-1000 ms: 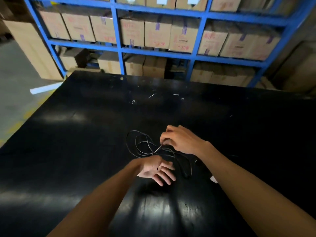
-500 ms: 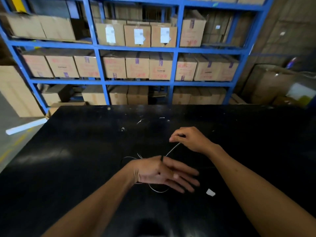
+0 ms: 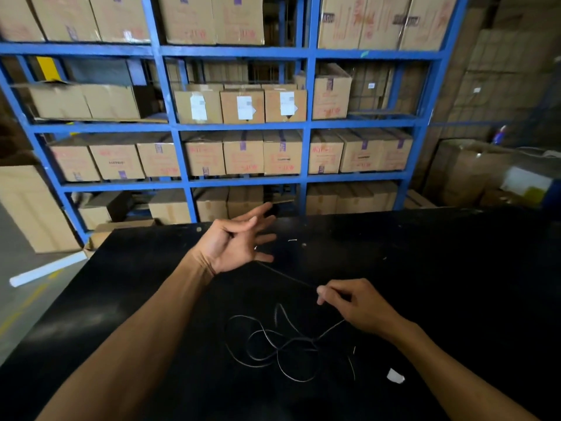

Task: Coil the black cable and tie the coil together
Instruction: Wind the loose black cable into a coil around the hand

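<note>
A blue steel rack [image 3: 170,126] stacked with cardboard boxes [image 3: 243,153] fills the background, and in front of it a wide black counter [image 3: 440,268] carries the work.

On the counter, near its front and between the two forearms, the black cable [image 3: 273,344] lies in a loose, unordered tangle of overlapping loops. One strand rises from the heap to the right hand [image 3: 355,302], which pinches it between thumb and fingertips; from there a taut run climbs to the left hand [image 3: 233,241].

The left hand is raised above the counter, palm turned up, fingers spread wide; the strand seems to meet it at the heel of the palm, but whether it is hooked there or wrapped cannot be told.

A small white scrap [image 3: 394,375] lies just right of the tangle.

The cable looks very thin, light and limp: it sags and holds no shape of its own, so loops will likely slide and spring apart unless pinned. It is also hard to see against the dark counter. A sound hold is probably a pinch close to the open hand, feeding short lengths round the spread fingers, with the free tangle left slack to avoid knots.
</note>
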The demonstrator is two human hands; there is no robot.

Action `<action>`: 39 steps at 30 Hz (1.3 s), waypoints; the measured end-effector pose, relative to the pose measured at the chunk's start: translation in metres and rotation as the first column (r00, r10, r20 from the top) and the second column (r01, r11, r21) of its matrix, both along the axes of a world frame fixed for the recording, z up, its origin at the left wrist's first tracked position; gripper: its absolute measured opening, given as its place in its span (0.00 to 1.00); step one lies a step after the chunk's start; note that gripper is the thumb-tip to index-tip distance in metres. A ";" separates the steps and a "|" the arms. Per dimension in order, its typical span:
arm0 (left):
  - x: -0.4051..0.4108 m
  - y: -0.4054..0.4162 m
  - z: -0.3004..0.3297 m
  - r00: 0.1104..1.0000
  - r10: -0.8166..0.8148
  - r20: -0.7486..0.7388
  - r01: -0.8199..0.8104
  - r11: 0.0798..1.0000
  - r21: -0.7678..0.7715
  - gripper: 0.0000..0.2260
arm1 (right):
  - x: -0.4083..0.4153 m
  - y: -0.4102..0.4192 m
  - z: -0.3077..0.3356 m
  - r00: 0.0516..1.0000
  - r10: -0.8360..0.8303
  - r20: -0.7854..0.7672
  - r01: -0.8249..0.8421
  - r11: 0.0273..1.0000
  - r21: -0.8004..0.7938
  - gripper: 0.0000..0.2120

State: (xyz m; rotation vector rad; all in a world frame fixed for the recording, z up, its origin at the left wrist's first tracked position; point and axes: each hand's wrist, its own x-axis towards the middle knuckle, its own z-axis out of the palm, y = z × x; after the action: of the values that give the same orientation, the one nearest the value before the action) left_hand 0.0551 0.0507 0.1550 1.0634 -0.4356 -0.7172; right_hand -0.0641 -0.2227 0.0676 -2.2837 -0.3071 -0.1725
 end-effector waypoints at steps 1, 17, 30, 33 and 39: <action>0.003 0.003 -0.003 0.999 -0.034 -0.013 0.034 0.999 -0.018 0.41 | 0.000 -0.005 0.005 1.000 -0.017 -0.002 0.017 1.000 -0.001 0.18; 0.019 0.000 -0.009 0.997 -0.075 -0.027 0.072 0.992 -0.100 0.47 | 0.023 -0.017 0.049 0.990 -0.070 0.126 0.098 0.969 -0.227 0.17; -0.019 -0.032 -0.026 0.856 -0.516 -0.037 0.498 0.801 0.332 0.34 | 0.064 -0.007 0.167 0.924 0.272 0.268 0.025 0.657 -0.753 0.19; -0.029 -0.040 -0.020 0.789 -0.614 -0.005 0.589 0.755 0.290 0.31 | 0.072 -0.012 0.181 0.903 0.245 0.352 0.090 0.694 -0.714 0.22; -0.038 -0.029 0.002 0.759 -0.639 0.125 0.647 0.761 -0.041 0.32 | 0.079 -0.020 0.144 0.997 0.010 0.082 0.012 0.966 -0.260 0.18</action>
State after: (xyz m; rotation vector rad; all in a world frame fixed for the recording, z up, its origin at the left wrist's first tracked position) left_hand 0.0171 0.0215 0.1573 0.8652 -0.9435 -1.2493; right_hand 0.0151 -0.2423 0.2114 -2.5413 -0.3908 -0.2395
